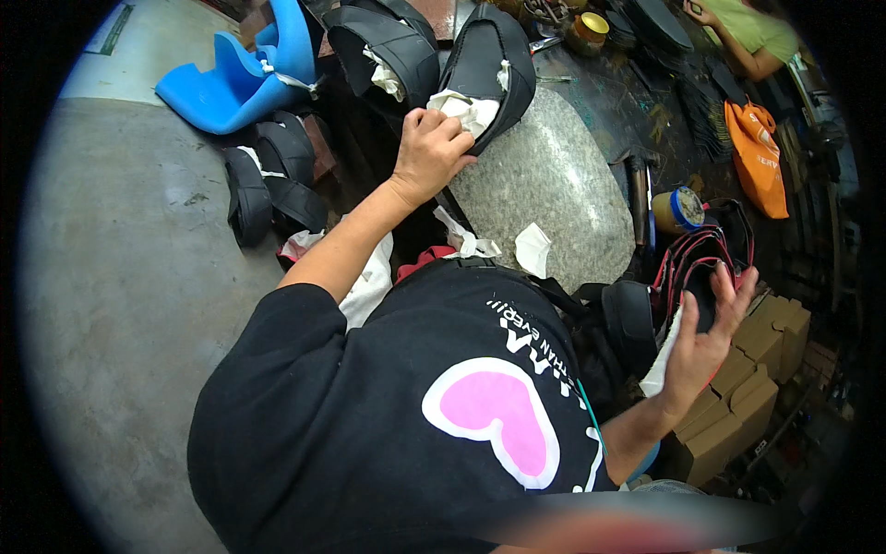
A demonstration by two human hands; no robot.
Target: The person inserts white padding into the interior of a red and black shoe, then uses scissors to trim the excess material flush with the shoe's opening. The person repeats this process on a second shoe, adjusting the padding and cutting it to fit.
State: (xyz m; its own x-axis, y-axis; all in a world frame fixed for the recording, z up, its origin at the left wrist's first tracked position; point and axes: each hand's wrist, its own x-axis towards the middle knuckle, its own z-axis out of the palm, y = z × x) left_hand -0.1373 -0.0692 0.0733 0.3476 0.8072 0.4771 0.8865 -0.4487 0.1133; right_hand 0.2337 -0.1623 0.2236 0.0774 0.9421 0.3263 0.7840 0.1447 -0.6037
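My left hand [429,152] reaches forward and grips a wad of white paper [469,111] stuffed into a black shoe upper [494,60] that lies at the far edge of a speckled stone slab [554,180]. My right hand [706,337] is out to the right with its fingers spread. Its fingertips rest against a black shoe upper with red trim [692,263], and a strip of white paper [661,365] hangs beside the palm.
Blue foam pieces [240,78] and more black uppers [268,180] lie on the concrete floor at left. A tin with a blue lid [678,210], an orange bag [757,157] and cardboard boxes [748,392] sit at right. Another person in a green top [752,28] works beyond.
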